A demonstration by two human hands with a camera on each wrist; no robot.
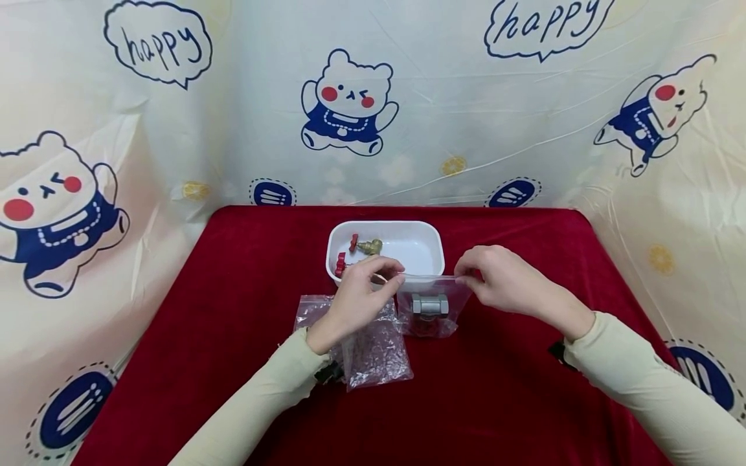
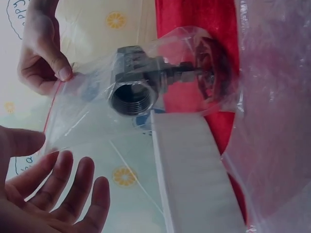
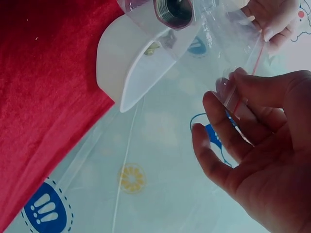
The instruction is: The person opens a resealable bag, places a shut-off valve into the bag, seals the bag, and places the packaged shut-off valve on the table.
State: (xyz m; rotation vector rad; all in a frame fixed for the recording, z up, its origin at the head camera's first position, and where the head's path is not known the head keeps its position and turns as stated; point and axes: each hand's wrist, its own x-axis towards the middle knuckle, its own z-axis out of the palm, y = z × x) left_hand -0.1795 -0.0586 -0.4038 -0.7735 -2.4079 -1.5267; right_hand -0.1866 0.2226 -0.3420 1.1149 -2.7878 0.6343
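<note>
Grey valve [image 1: 430, 306] sits low in a clear zip bag [image 1: 459, 298], held up b/w L hand [image 1: 362, 291] & R hand [image 1: 506, 278], approx midway, so neither is plainly nearer. Key relation, IMO: valve lies below both sets of fingertips, w/ the red zip line [image 2: 52, 107] stretched b/w them along the bag mouth. Its body runs crosswise, L to R in the head view, i.e. roughly parallel to the mouth; per the L wrist view, the stem points away from the mouth & the handwheel [image 2: 218, 73] is at the bag's far end. L hand: thumb & index pinch one mouth corner, other fingers spread loose. R hand: thumb & fingertips pinch the opp. corner; can't tell how tight. White tray [image 1: 410, 254] is just beyond, its near wall close behind the bag; can't tell if they touch. Brass valve [image 1: 371, 246] & another red handle [image 1: 340, 264] are on the tray's L side, so its R half looks roomier. Loose plastic bags [image 1: 379, 362] lie by the L sleeve [image 1: 280, 375], prob. tight there; red cloth [image 1: 495, 401] runs R & toward the person, prob. the better side for moving.
</note>
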